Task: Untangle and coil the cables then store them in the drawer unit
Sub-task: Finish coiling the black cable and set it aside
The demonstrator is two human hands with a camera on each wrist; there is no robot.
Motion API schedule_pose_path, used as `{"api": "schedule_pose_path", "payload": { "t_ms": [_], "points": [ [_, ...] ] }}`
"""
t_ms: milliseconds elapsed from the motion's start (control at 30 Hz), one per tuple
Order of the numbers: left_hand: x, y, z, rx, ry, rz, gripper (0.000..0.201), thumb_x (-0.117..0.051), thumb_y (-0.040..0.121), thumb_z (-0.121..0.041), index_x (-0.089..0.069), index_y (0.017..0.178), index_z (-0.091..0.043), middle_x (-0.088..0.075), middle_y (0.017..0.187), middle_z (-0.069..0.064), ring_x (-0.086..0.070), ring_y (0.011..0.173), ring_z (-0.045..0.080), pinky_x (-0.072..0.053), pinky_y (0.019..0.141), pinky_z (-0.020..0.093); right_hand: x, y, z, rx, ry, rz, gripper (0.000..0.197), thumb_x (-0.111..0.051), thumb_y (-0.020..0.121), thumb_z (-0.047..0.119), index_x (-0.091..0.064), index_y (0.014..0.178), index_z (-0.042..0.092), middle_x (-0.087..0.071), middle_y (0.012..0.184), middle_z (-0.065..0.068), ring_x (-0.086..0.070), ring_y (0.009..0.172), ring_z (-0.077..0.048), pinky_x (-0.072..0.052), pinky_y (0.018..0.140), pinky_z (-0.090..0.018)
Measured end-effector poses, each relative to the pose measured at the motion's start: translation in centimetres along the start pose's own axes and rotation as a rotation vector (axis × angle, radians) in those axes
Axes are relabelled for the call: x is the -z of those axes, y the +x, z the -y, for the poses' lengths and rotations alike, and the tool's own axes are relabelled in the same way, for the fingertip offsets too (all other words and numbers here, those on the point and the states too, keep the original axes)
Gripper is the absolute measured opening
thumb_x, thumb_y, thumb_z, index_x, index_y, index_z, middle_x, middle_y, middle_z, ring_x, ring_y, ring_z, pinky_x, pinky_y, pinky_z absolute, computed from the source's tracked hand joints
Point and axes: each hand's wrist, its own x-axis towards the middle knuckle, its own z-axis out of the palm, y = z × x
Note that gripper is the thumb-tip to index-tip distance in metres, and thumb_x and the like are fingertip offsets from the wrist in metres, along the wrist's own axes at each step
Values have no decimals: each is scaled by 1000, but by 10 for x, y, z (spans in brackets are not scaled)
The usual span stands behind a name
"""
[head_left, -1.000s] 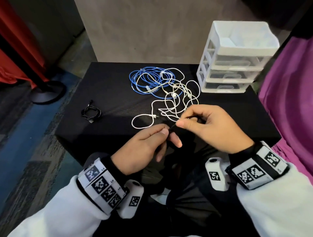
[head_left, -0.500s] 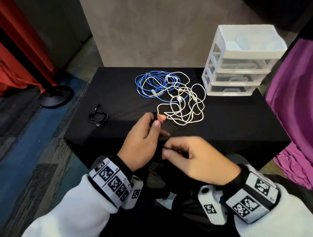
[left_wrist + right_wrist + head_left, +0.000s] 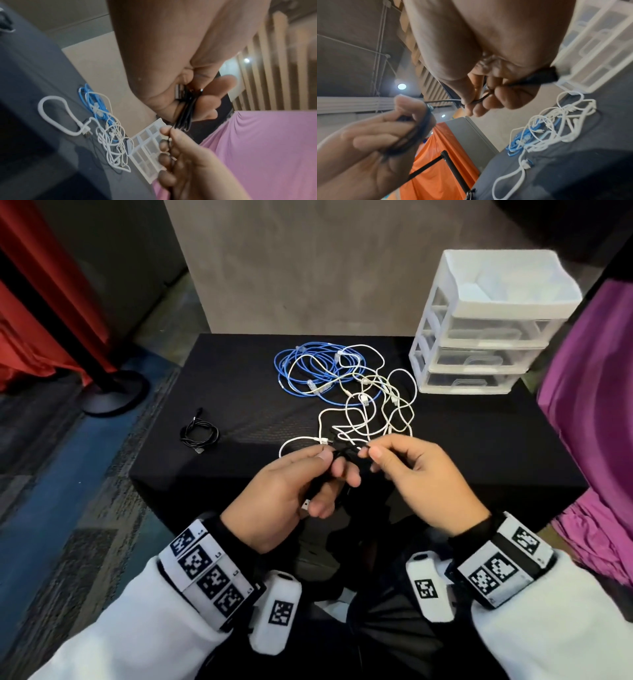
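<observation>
My left hand (image 3: 318, 470) grips several loops of a thin black cable (image 3: 184, 112) above the table's near edge. My right hand (image 3: 383, 453) pinches the free end of that black cable (image 3: 479, 100) just to the right of the left hand, its black plug (image 3: 544, 77) poking out past the fingers. Behind the hands a tangle of white cables (image 3: 373, 405) overlaps a blue cable (image 3: 308, 368). A coiled black cable (image 3: 199, 433) lies alone at the left of the table. The white three-drawer unit (image 3: 479, 337) stands at the back right, all drawers closed.
The black table (image 3: 239, 392) has bare cloth at its left and right sides. A purple cloth (image 3: 589, 422) hangs close on the right. A red curtain and a black stand base (image 3: 113, 392) are on the floor to the left.
My right hand has risen from below the table edge back up beside the left, bringing the black cable's end with it. The left hand still holds the loops in about the same place.
</observation>
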Motion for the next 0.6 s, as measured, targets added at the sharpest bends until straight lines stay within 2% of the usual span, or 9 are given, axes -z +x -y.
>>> {"api": "schedule_pose_path", "payload": {
  "t_ms": [67,133,233,300,333,400,500,533,600],
  "points": [
    [0,-2,2,20,-102,6,25,-42,104,-23,-52,86,-9,-63,90,10,-36,45,6,-39,53,22,-6,-4,-7,-9,-97,-28,15,-69,100,23,-80,94,30,-70,91,0,-63,89,-16,-48,88,-25],
    [-1,-2,6,31,-178,-8,26,-42,106,-22,-51,84,-12,-59,87,7,-35,45,4,-39,52,21,-11,-7,-8,-17,-148,-58,14,-71,98,24,-80,91,31,-68,89,2,-59,83,-10,-47,84,-23],
    [-3,0,14,46,-315,-48,25,-43,106,-22,-49,84,-13,-55,86,4,-34,45,3,-36,51,19,-17,-11,-1,-91,23,-6,16,-69,100,19,-79,89,19,-67,75,6,-56,70,-8,-47,76,-26],
    [-6,2,17,52,-357,-60,24,-42,106,-23,-48,85,-13,-54,86,3,-35,47,4,-35,53,21,-21,-14,4,-149,224,25,21,-63,104,18,-77,92,8,-66,75,-4,-57,72,-12,-48,77,-30],
    [-7,3,18,50,-353,-71,24,-42,106,-23,-48,86,-13,-54,86,3,-36,50,5,-35,56,22,-22,-15,7,-166,333,48,24,-61,105,21,-77,97,5,-68,81,-14,-58,77,-18,-50,79,-35],
    [-9,6,21,43,-323,-126,25,-42,108,-24,-50,87,-12,-55,86,3,-41,57,8,-40,61,24,-24,-17,11,-175,481,100,26,-61,105,24,-75,105,2,-71,97,-27,-62,87,-30,-50,86,-46],
    [-7,10,29,17,-186,-260,30,-44,109,-27,-56,85,-11,-60,84,4,-54,70,12,-50,71,27,-24,-18,14,-190,483,62,13,-68,98,8,-77,107,5,-75,97,-18,-67,90,-23,-50,87,-37],
    [-6,11,33,0,-90,-297,32,-46,109,-29,-59,85,-12,-61,84,6,-57,75,15,-51,76,30,-23,-17,13,-212,478,23,13,-71,95,6,-79,104,10,-76,96,-17,-67,90,-20,-50,86,-34],
    [-5,12,41,-32,116,-338,31,-50,107,-34,-62,87,-14,-64,84,9,-60,82,20,-49,83,37,-23,-16,12,-264,509,-47,14,-74,93,5,-82,93,16,-78,99,-6,-67,90,-14,-50,84,-32]
  ]
}}
